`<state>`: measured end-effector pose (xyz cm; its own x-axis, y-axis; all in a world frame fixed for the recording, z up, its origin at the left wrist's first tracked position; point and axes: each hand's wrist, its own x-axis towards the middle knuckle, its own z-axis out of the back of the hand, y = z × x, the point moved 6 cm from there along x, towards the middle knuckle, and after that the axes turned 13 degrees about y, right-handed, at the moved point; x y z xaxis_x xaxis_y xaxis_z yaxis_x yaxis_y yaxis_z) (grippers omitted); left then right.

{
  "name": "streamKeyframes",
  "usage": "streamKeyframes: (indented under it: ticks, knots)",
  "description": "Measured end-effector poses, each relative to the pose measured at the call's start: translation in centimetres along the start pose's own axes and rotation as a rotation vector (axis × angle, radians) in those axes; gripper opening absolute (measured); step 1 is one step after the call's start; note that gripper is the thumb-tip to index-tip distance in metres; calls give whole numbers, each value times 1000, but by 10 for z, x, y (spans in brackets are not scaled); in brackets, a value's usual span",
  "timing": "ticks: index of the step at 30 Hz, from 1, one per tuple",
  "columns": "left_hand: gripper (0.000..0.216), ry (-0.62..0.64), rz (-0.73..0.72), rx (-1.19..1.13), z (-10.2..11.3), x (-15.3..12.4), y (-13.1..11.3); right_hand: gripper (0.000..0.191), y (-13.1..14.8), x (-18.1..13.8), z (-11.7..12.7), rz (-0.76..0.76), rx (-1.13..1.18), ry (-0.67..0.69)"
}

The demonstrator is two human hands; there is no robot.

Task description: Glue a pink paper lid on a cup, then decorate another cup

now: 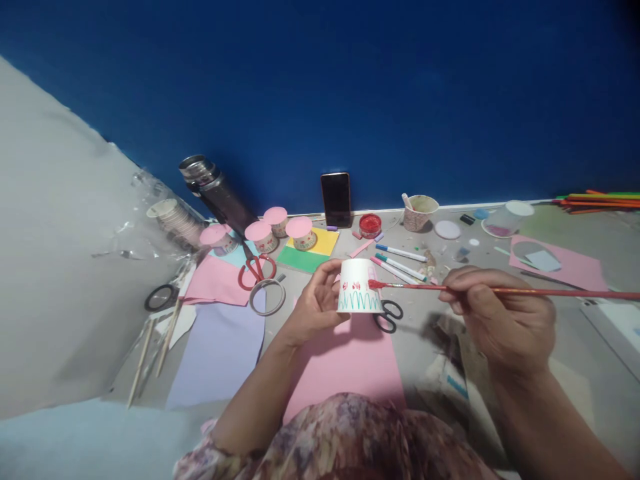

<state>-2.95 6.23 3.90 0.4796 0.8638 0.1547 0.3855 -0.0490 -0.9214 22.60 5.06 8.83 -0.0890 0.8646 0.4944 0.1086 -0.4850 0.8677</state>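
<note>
My left hand (320,300) grips a white paper cup (356,300), turned upside down with its wide rim at the bottom. Green zigzag strokes run round the cup's lower part, with small red marks above them. Between the fingers of my right hand (500,313) is a long red paintbrush (430,287). Its red-loaded bristles meet the cup's side near the right edge. Behind the cup stands an open pot of red paint (370,225). Black-handled scissors (389,316) lie just behind the cup, their blades out of sight.
Several decorated cups with pink tops (300,228) stand at the left back, near red-handled scissors (257,270) and a dark flask (217,193). Markers (400,253) lie right of centre. A phone (336,200) leans on the blue wall. Pink paper (345,367) lies below my hands.
</note>
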Motion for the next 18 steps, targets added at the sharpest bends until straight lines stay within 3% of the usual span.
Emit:
streamKeyframes:
  ticks: [18]
  knots:
    - [78, -17, -3, 9, 3, -2, 3, 13, 2, -1, 2, -6, 4, -1]
